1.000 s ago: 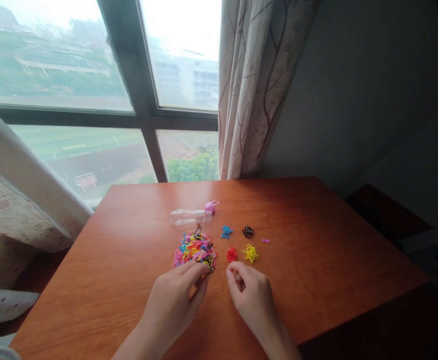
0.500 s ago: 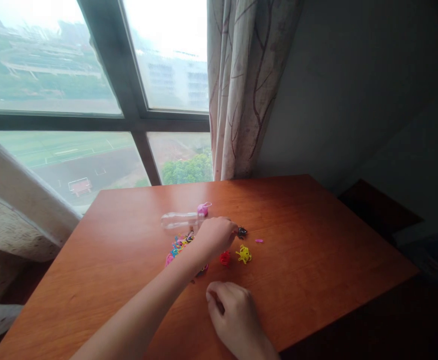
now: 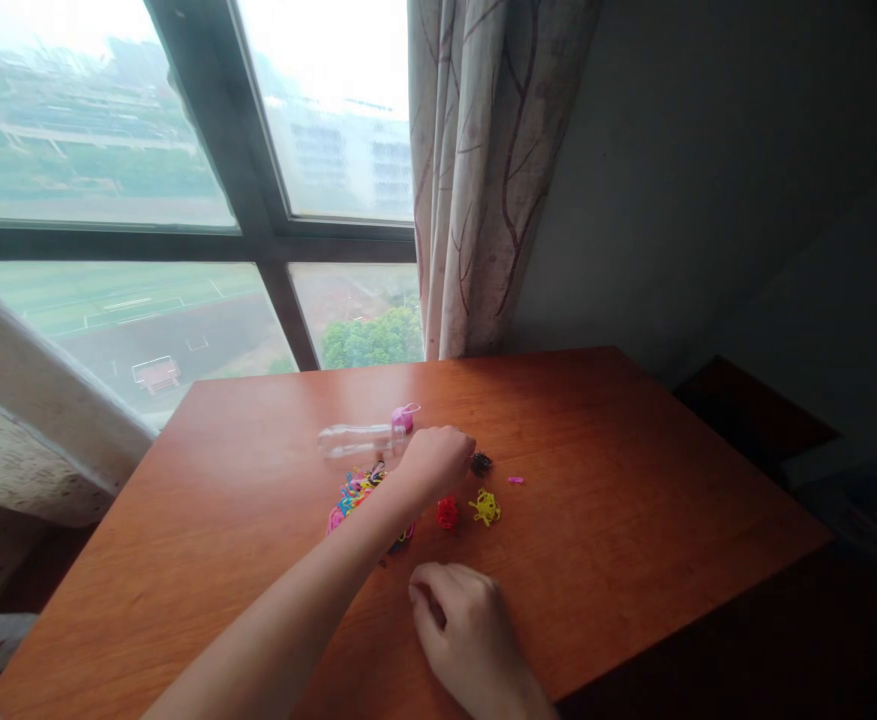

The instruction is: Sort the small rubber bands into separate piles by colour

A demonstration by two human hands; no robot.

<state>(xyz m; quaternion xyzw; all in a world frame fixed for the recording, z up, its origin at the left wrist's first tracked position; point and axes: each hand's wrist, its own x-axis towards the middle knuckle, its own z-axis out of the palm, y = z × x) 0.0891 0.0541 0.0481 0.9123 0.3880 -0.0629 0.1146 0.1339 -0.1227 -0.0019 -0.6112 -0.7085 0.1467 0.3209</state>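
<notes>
My left hand (image 3: 439,458) reaches across the table with its fingers bent down and closed, right beside a small pile of black rubber bands (image 3: 481,463). What its fingertips hold, if anything, is hidden. Under my left forearm lies a mixed heap of coloured rubber bands (image 3: 359,490), partly covered. A red bunch of bands (image 3: 447,513) and a yellow bunch of bands (image 3: 487,507) sit to the right of the heap. Nearer to me, my right hand (image 3: 468,625) rests on the table, loosely curled, with nothing visible in it.
A clear plastic bottle (image 3: 355,440) lies on its side behind the heap, with a pink looped cap (image 3: 403,418) by its right end. One small pink piece (image 3: 516,481) lies right of the black pile. The wooden table (image 3: 633,480) borders a window and a curtain (image 3: 475,200).
My left hand has shifted very slightly by the black pile, its fingers still bent down. The whole view has drifted a little; my right hand stays resting.
</notes>
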